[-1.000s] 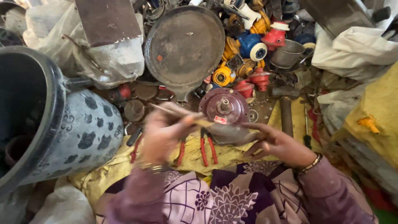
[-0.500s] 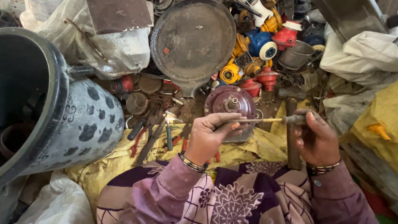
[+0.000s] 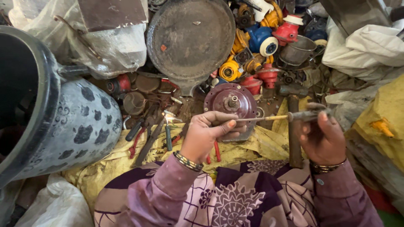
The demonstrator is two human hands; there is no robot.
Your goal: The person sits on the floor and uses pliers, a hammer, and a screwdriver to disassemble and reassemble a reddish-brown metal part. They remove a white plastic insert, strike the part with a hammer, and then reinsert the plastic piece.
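Observation:
My left hand (image 3: 206, 134) pinches one end of a thin metal rod (image 3: 265, 119) that runs level to the right. My right hand (image 3: 322, 136) grips the rod's thicker, darker end (image 3: 305, 115) between thumb and fingers. Both hands hover over my lap, above a yellow cloth (image 3: 252, 145). Just behind the left hand a round maroon motor plate (image 3: 231, 103) with a centre shaft lies on the ground. A wooden-handled hammer (image 3: 293, 130) lies beside my right hand. Both wrists wear bangles.
A large grey patterned pot (image 3: 54, 122) fills the left side. A big rusty round pan (image 3: 191, 38) leans at the top centre. Pliers and screwdrivers (image 3: 151, 130) lie left of my hands. Coloured motor parts (image 3: 261, 42) pile behind, sacks (image 3: 366, 42) at the right.
Both hands have risen from the lap with the rod, turned it level and moved to the right. The view has shifted slightly.

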